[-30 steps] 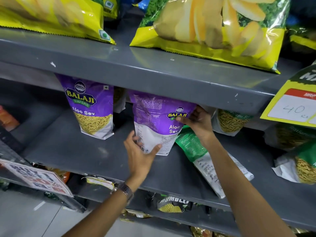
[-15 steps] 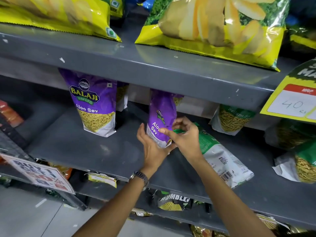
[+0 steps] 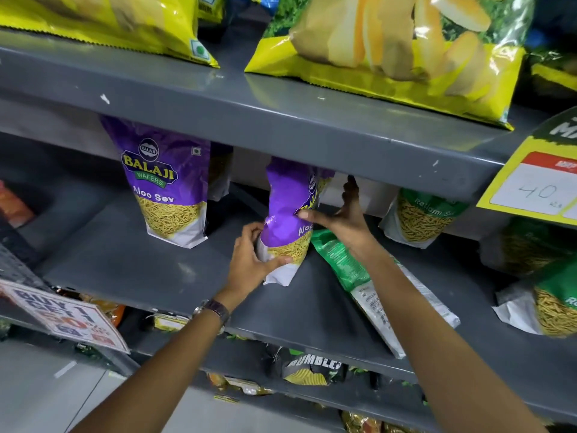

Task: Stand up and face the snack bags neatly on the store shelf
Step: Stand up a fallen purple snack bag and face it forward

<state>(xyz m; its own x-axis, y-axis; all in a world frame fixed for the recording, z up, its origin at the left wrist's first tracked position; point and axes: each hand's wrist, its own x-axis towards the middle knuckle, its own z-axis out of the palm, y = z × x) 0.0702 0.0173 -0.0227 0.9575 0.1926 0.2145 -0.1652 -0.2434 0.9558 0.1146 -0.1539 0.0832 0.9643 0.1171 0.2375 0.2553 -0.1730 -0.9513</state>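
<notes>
Purple Aloo Sev bags (image 3: 168,182) stand on a grey shelf (image 3: 131,264); a green bag (image 3: 359,276) lies flat.

Flat pouch (image 3: 359,276) lies right of upright pouch (image 3: 288,214).

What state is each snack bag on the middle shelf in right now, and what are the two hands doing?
Left purple Aloo Sev bag: upright, front facing out.
Held purple Aloo Sev bag: upright, turned partly sideways, gripped by both hands.
Green bag: lying flat on the shelf, back side up.
Ratlami Sev bag: upright, facing out.
Left hand: gripping the held bag's lower part.
Right hand: thumb on the held bag's front, fingers behind.
</notes>
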